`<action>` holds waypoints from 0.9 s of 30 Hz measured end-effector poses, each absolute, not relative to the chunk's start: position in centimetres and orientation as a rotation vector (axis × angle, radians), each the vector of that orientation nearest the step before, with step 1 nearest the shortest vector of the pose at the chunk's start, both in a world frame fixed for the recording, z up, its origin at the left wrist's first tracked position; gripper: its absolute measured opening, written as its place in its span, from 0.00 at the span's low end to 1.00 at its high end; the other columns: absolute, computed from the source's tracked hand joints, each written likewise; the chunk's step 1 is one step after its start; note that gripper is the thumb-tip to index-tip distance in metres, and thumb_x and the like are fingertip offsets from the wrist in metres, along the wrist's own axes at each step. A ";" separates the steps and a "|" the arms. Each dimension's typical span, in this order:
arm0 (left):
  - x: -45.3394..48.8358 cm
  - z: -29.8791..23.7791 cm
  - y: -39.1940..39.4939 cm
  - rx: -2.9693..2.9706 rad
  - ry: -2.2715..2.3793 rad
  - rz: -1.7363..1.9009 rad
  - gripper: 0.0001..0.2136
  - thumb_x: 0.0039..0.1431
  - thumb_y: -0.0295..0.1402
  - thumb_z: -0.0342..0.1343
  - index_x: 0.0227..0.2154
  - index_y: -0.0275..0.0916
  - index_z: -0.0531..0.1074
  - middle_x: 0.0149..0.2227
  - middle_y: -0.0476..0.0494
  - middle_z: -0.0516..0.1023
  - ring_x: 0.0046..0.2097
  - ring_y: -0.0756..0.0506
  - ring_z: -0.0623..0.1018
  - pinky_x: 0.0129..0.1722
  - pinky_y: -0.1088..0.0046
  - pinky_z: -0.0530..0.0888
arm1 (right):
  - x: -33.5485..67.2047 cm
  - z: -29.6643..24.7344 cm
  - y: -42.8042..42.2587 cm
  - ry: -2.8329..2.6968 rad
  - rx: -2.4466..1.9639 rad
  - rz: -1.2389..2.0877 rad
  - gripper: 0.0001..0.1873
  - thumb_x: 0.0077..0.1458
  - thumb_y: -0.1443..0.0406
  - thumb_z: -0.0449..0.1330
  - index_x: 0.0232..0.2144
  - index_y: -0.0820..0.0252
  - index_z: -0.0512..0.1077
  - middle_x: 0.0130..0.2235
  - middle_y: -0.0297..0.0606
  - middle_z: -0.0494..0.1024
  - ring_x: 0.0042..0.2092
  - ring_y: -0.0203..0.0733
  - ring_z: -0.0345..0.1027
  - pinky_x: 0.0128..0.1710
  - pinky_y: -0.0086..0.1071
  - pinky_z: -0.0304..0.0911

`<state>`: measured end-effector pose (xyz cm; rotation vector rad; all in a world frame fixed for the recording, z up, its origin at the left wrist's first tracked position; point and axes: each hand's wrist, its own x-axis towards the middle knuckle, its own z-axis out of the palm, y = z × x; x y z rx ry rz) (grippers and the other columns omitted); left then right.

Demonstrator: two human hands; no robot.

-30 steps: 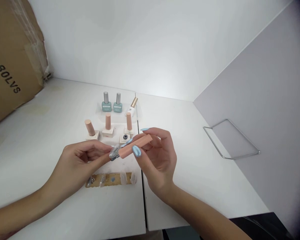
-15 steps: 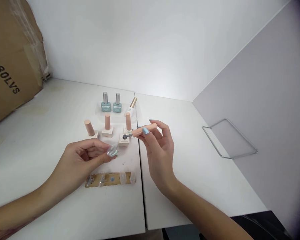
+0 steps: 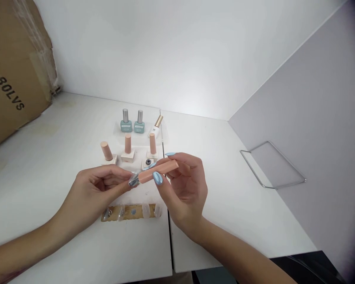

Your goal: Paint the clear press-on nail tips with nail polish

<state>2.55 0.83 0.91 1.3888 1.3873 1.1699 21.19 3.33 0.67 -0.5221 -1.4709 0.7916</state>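
My left hand [image 3: 97,185] pinches a clear false nail [image 3: 133,180] between thumb and fingertips. In my right hand [image 3: 186,197] is a nail polish brush [image 3: 162,169], held by its long peach cap. The brush end meets the false nail, where dark grey shows; the bristles themselves are mostly hidden. Just behind the brush stands the uncapped polish bottle [image 3: 148,163], with a dark ring at its neck. Below my hands lies a brown strip [image 3: 127,216] bearing several clear false nails and one bare grey-blue dot.
Polish bottles with peach caps [image 3: 128,144] stand behind my hands. Farther back, a clear tray [image 3: 116,132] holds two teal bottles [image 3: 126,125] and a tilted white bottle [image 3: 154,131]. A cardboard box [image 3: 14,75] is at left, a wire frame [image 3: 272,185] at right.
My right hand has brought the brush left and down from above the open bottle to the false nail. Grey now shows at the nail. My left hand has hardly moved.
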 end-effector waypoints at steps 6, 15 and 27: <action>2.3 0.1 0.6 1.405 1.398 1.193 0.08 0.53 0.44 0.72 0.29 0.46 0.85 0.29 0.47 0.87 0.27 0.48 0.82 0.23 0.79 0.77 | 21.5 0.7 3.8 -1.376 -0.666 0.817 0.13 0.64 0.68 0.63 0.48 0.48 0.67 0.34 0.28 0.81 0.38 0.39 0.82 0.40 0.40 0.82; 2.3 0.1 0.7 1.421 1.402 1.217 0.03 0.53 0.39 0.72 0.29 0.49 0.86 0.29 0.50 0.88 0.27 0.49 0.84 0.25 0.83 0.78 | 21.9 1.2 3.8 -1.363 -0.627 0.804 0.14 0.64 0.69 0.64 0.48 0.48 0.69 0.33 0.28 0.80 0.37 0.38 0.81 0.39 0.38 0.80; 2.5 0.3 0.6 1.396 1.378 1.208 0.02 0.53 0.38 0.71 0.29 0.50 0.86 0.29 0.50 0.89 0.29 0.49 0.86 0.26 0.85 0.79 | 21.5 0.8 3.8 -1.412 -0.543 0.799 0.17 0.62 0.72 0.63 0.49 0.49 0.69 0.34 0.28 0.81 0.36 0.36 0.80 0.39 0.36 0.81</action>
